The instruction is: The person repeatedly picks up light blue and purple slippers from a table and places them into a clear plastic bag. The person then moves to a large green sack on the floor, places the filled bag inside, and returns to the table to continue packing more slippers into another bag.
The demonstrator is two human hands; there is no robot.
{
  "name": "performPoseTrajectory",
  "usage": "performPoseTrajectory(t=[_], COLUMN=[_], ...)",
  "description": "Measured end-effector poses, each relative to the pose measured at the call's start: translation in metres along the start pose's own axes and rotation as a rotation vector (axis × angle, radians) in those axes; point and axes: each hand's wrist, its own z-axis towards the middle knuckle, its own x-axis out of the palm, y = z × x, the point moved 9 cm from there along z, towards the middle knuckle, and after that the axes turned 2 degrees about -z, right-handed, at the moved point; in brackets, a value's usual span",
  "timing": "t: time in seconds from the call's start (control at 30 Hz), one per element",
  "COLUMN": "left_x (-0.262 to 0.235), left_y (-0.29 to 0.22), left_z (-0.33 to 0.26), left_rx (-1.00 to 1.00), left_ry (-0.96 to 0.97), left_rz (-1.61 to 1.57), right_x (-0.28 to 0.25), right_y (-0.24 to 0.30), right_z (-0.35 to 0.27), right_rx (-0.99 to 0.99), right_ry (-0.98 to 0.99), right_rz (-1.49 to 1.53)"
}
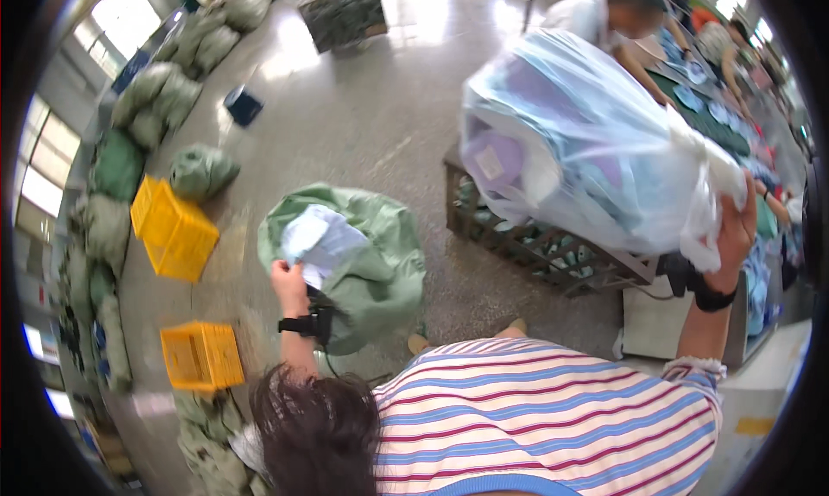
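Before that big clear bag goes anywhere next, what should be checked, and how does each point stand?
1. Right hand grips the clear plastic bag at its gathered end: ok.
2. Left hand holds the rim of the green sack: ok.
3. Sack mouth is open, with light fabric showing inside: ok.
4. Clear bag is shut at the gathered end: cannot tell.
5. Clear bag's weight is partly borne by the dark crate: cannot tell.
6. Floor between crate and sack is free of obstacles: ok.
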Motion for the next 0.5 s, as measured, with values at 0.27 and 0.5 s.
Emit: performPoseTrajectory(t=[0.27, 0.5], left_x=[0.162, 0.304], left_y=[-0.318, -0.479], left_z=[-0.067, -0.211], left_rx=[0.609, 1.399], left_ry=[0.382, 0.580], left_rz=[-0.052, 0.169], right_x=[-0.245, -0.349], right_y=[-0.042, -0.021], right_z=[-0.112, -0.147], right_rx=[0.475, 0.551], right_ry=[-0.344, -0.513], right_rz=[0.112, 0.177])
